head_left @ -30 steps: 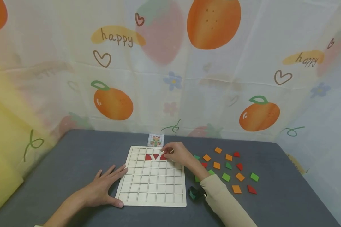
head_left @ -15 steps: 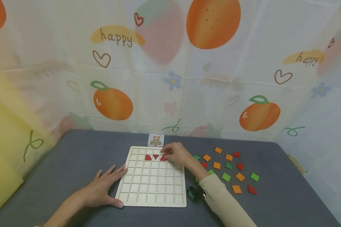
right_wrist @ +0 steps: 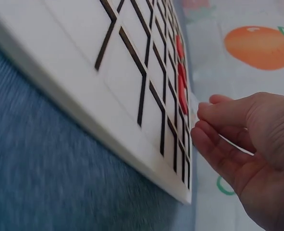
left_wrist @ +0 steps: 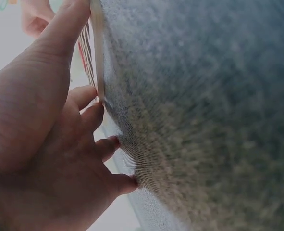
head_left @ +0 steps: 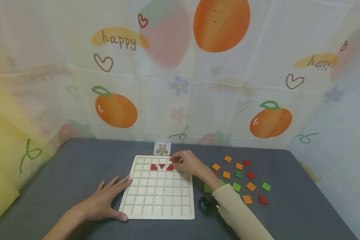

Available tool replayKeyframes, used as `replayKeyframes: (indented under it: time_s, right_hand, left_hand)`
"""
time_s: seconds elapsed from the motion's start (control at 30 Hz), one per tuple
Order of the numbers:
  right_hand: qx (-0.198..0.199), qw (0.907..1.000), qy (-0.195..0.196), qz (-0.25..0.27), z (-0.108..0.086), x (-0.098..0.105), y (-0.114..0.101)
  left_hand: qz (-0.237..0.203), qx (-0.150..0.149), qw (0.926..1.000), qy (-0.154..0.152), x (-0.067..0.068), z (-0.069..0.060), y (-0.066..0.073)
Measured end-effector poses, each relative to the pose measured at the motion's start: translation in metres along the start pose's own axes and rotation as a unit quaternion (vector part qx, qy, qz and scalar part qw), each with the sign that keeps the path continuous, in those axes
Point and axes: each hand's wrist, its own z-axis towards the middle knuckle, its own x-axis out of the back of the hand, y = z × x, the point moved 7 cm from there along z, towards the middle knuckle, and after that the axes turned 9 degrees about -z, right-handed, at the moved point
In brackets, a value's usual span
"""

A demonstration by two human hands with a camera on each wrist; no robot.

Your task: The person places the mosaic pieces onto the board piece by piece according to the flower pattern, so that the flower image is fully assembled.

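A white grid board (head_left: pixel 157 216) lies on the table. Two red quarter-round tiles, one left (head_left: pixel 153 167) and one right (head_left: pixel 169 168), sit in its second row with a red triangle (head_left: pixel 162 166) between them. My right hand (head_left: pixel 186 162) is over the board's upper right, its fingertips bent close together beside the right red tile; nothing shows between them. In the right wrist view, the thumb and fingers (right_wrist: pixel 242 130) hover near the red tiles. My left hand (head_left: pixel 106 201) lies spread along the board's left edge, thumb at the near corner, several fingertips on the cloth (left_wrist: pixel 194 120).
A small patterned card (head_left: pixel 162 149) lies behind the board. Several loose tiles, such as an orange square (head_left: pixel 247 199), a green square (head_left: pixel 266 186) and a red piece (head_left: pixel 263 199), are scattered to the right. A dark strap-like object (head_left: pixel 206 204) is by the right forearm.
The head view has turned slightly right, so the scene shifts left. My right hand has moved a little right of the red tile, which shows more fully. The left hand stays against the board.
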Motion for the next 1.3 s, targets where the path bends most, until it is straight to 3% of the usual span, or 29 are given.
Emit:
replayKeyframes:
  time_s: [0.17,0.57,0.9,1.1,1.3]
  right_hand:
    - [-0.003,0.9995,0.023,-0.019,-0.01,0.014,0.013]
    - [-0.059,0.9961,0.063,-0.022,-0.046,0.06,0.074]
    - [-0.121,0.9876,0.091,-0.041,-0.076,0.083,0.121]
    - [-0.171,0.9816,0.08,-0.032,-0.093,0.09,0.144]
    - [-0.19,0.9767,0.071,-0.07,-0.106,0.093,0.156]
  left_hand:
    - [-0.001,0.002,1.0,0.0,0.0,0.0,-0.001]
    - [0.002,0.002,1.0,0.003,0.0,-0.001,-0.001]
    - [-0.003,0.01,0.9999,-0.004,-0.002,0.001,-0.003]
    - [-0.001,0.013,0.9999,-0.002,-0.001,0.001,-0.002]
    - [0.003,0.033,0.9994,-0.003,-0.002,0.003,-0.004]
